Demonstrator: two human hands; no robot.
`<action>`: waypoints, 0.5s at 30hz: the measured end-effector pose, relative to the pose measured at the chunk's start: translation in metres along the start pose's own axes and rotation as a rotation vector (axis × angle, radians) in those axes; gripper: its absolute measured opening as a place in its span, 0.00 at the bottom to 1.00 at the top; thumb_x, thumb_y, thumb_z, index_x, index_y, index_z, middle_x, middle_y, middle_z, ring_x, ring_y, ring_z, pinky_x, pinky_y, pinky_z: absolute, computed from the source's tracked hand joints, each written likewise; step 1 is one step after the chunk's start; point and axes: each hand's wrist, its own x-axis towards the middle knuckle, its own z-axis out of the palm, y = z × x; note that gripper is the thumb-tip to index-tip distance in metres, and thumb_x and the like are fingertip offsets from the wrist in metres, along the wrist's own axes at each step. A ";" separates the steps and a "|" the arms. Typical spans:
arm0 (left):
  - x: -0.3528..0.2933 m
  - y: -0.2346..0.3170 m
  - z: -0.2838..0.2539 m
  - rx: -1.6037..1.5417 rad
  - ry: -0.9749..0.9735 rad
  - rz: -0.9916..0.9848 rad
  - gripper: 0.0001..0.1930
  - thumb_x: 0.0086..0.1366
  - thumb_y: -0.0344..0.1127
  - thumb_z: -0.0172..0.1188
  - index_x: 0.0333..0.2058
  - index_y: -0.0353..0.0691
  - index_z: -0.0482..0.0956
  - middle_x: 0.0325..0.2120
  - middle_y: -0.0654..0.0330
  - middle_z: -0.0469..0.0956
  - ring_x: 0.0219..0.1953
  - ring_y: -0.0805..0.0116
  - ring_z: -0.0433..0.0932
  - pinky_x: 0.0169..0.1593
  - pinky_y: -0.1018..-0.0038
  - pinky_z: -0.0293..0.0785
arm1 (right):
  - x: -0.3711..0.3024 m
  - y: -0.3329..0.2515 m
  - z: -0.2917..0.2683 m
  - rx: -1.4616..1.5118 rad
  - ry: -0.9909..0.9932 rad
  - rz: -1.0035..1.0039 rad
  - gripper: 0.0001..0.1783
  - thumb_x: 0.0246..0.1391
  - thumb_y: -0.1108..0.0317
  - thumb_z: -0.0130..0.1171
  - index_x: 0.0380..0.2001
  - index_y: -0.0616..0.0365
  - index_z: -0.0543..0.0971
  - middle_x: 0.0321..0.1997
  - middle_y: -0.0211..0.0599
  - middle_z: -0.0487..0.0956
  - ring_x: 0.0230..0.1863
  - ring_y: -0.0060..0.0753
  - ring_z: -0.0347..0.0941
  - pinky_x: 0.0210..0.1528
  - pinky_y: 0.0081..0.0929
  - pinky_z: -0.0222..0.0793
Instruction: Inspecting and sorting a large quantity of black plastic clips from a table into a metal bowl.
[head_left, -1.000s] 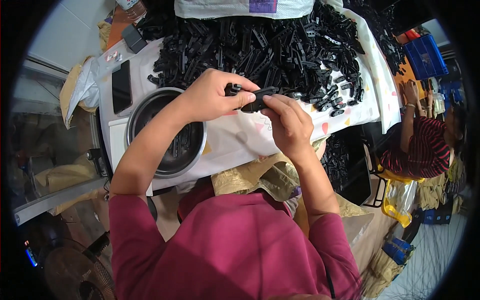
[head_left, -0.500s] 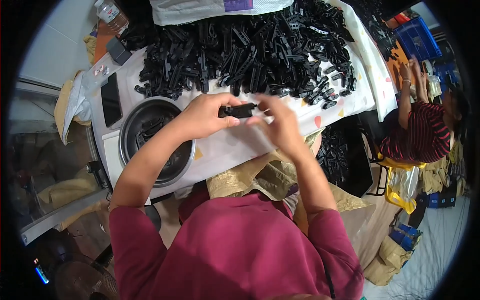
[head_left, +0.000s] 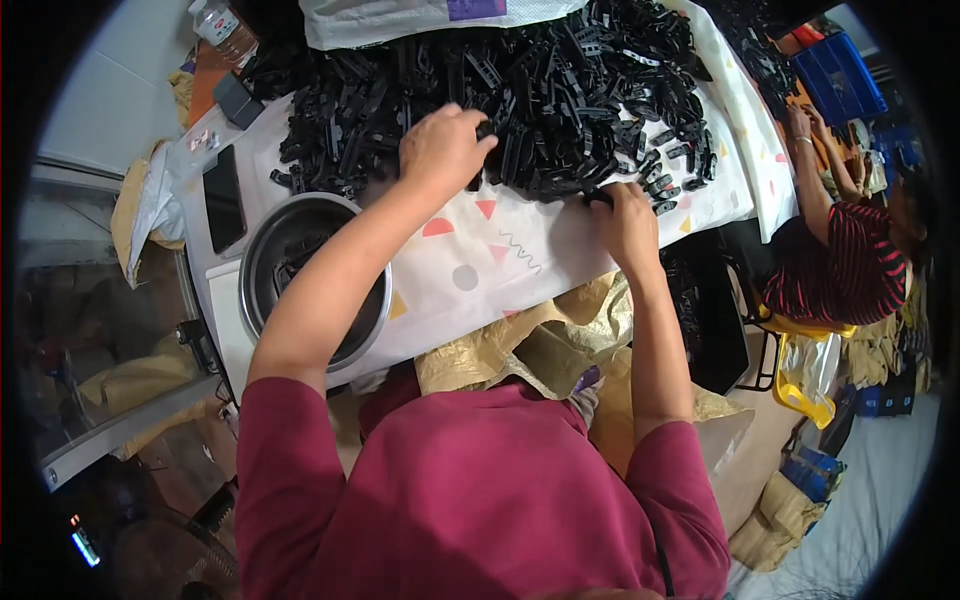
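Note:
A big heap of narrow black plastic parts (head_left: 370, 110) covers the far side of the table. My left hand (head_left: 445, 152) is at the heap's near edge, its fingers curled round a black plastic part (head_left: 486, 130). Farther right, my right hand (head_left: 630, 225) pinches another black plastic part (head_left: 598, 196) beside the small pieces (head_left: 660, 185) at the heap's right end; the fingertips are partly hidden. Under my left forearm stands a round metal bowl (head_left: 246, 290) with some black parts inside.
A white sack (head_left: 400, 28) lies behind the heap. Left on the patterned tablecloth (head_left: 440, 280) are a phone (head_left: 224, 200) and a dark box (head_left: 238, 100). A dark bin (head_left: 715, 330) stands below the right edge. Another person in a striped shirt (head_left: 845, 260) sits at right.
Both hands were together over the cloth around a black part. They have since parted: the left has moved forward to the heap, the right to the right, by the small pieces.

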 end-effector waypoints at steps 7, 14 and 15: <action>0.017 0.001 0.008 0.070 0.048 0.091 0.15 0.49 0.40 0.62 0.35 0.40 0.78 0.27 0.60 0.77 0.30 0.64 0.77 0.35 0.69 0.72 | -0.018 -0.034 -0.004 0.630 0.144 0.295 0.11 0.44 0.71 0.64 0.30 0.62 0.72 0.22 0.34 0.75 0.21 0.23 0.70 0.20 0.19 0.66; -0.024 0.009 -0.028 -1.203 -0.182 0.423 0.06 0.52 0.22 0.60 0.30 0.37 0.76 0.29 0.66 0.76 0.30 0.80 0.73 0.31 0.82 0.70 | -0.012 -0.100 -0.014 1.671 0.016 0.061 0.11 0.48 0.80 0.56 0.35 0.60 0.68 0.38 0.45 0.76 0.26 0.28 0.74 0.23 0.20 0.73; -0.029 0.008 -0.031 -1.197 -0.172 0.421 0.06 0.52 0.22 0.60 0.30 0.37 0.76 0.29 0.66 0.76 0.30 0.80 0.73 0.31 0.82 0.70 | -0.012 -0.105 -0.012 1.674 0.007 0.053 0.11 0.48 0.80 0.56 0.35 0.60 0.68 0.38 0.45 0.76 0.26 0.28 0.74 0.23 0.20 0.73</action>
